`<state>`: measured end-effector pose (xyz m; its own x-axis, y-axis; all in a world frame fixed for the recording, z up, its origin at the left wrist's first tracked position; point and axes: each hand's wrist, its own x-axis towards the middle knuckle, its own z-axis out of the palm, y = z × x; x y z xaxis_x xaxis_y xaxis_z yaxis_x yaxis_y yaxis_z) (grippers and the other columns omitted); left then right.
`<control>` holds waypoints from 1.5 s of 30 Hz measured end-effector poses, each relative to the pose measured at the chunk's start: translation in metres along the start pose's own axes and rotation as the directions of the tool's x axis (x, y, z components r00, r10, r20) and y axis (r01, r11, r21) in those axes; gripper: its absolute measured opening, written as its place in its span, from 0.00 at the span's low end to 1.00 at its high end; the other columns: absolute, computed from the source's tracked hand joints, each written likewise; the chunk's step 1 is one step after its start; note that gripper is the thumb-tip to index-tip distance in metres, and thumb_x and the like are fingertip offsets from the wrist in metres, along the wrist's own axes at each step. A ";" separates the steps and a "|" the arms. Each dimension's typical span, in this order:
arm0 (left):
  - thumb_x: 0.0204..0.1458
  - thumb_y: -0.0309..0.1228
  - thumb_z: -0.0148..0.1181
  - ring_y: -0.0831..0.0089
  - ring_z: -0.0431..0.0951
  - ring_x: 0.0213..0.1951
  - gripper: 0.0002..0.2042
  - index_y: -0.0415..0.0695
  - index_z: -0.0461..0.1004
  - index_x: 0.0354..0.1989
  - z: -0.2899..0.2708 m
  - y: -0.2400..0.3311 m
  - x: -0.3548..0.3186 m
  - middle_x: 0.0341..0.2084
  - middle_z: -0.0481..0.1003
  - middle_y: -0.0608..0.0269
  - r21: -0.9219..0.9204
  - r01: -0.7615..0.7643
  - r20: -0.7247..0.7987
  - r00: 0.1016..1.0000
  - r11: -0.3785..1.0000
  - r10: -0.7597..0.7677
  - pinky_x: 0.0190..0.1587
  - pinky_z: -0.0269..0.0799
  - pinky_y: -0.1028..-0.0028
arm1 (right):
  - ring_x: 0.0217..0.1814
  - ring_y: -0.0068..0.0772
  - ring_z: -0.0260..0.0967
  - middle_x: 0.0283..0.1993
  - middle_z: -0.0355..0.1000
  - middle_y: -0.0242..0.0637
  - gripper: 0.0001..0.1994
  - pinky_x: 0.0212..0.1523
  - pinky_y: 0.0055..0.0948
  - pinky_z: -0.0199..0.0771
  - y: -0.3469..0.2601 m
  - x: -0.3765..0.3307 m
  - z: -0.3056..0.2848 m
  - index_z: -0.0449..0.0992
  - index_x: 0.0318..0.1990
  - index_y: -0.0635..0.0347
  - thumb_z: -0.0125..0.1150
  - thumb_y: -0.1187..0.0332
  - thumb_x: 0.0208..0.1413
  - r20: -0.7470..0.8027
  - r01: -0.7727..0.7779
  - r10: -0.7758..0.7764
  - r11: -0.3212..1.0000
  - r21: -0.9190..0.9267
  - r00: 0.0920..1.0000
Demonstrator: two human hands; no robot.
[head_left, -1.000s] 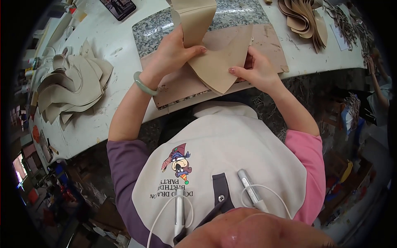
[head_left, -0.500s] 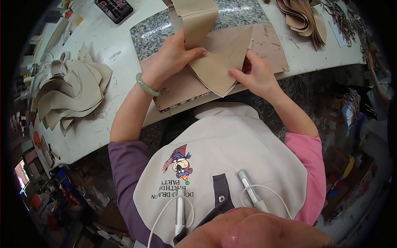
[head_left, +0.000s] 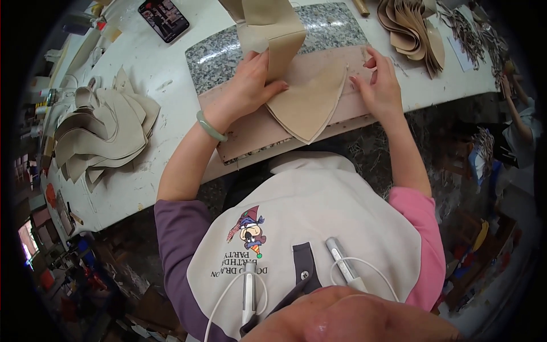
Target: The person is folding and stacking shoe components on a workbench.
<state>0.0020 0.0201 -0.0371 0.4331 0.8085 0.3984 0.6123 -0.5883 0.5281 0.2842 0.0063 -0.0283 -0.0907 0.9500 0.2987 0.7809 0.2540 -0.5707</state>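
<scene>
A tan leather piece (head_left: pixel 310 105), curved with a pointed lower tip, lies on a pinkish board (head_left: pixel 256 134) over a speckled granite slab (head_left: pixel 228 57). My left hand (head_left: pixel 248 88) presses on the piece's left part and pinches a folded-up strip (head_left: pixel 273 34) that rises from it. My right hand (head_left: pixel 379 85) rests at the piece's right edge, fingers curled on the board. A green bangle (head_left: pixel 212 126) circles my left wrist.
A pile of cut tan pieces (head_left: pixel 105 131) lies on the white table at the left. Another stack of curved pieces (head_left: pixel 413 34) sits at the upper right. A phone (head_left: pixel 164 17) lies at the top. Another person's arm (head_left: pixel 515 114) shows at the far right.
My right hand slid right, from on top of the piece to its right edge. The piece now lies flatter on the board, and my left hand stays on it.
</scene>
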 end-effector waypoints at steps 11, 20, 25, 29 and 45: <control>0.46 0.30 0.65 0.56 0.66 0.49 0.20 0.40 0.70 0.49 -0.010 -0.019 -0.002 0.43 0.73 0.54 -0.424 0.567 0.299 0.823 0.706 -0.482 0.52 0.63 0.64 | 0.52 0.40 0.65 0.62 0.65 0.35 0.18 0.52 0.31 0.67 -0.056 -0.026 0.037 0.71 0.52 0.64 0.58 0.68 0.54 0.334 0.646 -0.682 0.729 0.228 0.651; 0.47 0.34 0.65 0.58 0.65 0.48 0.16 0.42 0.71 0.42 0.002 -0.048 -0.011 0.41 0.72 0.59 0.011 0.148 -0.078 0.986 0.989 -0.147 0.50 0.61 0.65 | 0.55 0.37 0.64 0.61 0.66 0.32 0.22 0.55 0.33 0.65 -0.087 0.068 0.064 0.70 0.55 0.56 0.60 0.68 0.50 0.330 0.608 -0.645 0.763 0.221 0.689; 0.48 0.41 0.63 0.58 0.64 0.49 0.19 0.43 0.71 0.44 0.000 -0.042 -0.004 0.45 0.70 0.58 0.166 0.236 0.027 0.970 0.958 -0.243 0.52 0.58 0.62 | 0.59 0.37 0.65 0.59 0.68 0.29 0.29 0.56 0.35 0.68 -0.118 0.151 0.080 0.70 0.55 0.54 0.68 0.65 0.40 0.293 0.947 -0.907 0.321 0.016 0.303; 0.47 0.47 0.63 0.57 0.62 0.51 0.23 0.44 0.71 0.45 -0.003 -0.046 -0.009 0.48 0.69 0.58 0.215 0.223 -0.096 0.974 0.951 -0.207 0.53 0.55 0.59 | 0.41 0.34 0.73 0.42 0.75 0.37 0.23 0.38 0.30 0.74 -0.127 0.190 0.062 0.74 0.43 0.62 0.64 0.52 0.49 0.420 0.454 -0.396 0.890 -0.043 0.816; 0.41 0.53 0.67 0.59 0.60 0.53 0.33 0.45 0.68 0.52 -0.014 -0.056 0.002 0.51 0.67 0.60 0.212 0.298 -0.004 0.953 0.931 -0.304 0.52 0.52 0.59 | 0.26 0.21 0.68 0.24 0.73 0.32 0.10 0.26 0.19 0.69 -0.072 0.117 0.080 0.76 0.35 0.61 0.68 0.67 0.48 0.197 0.060 -0.084 0.990 0.128 0.977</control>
<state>-0.0407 0.0538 -0.0554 0.2234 0.9491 0.2220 0.8392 -0.3032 0.4515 0.1677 0.1138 -0.0128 -0.2765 0.9423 0.1889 0.6885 0.3313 -0.6452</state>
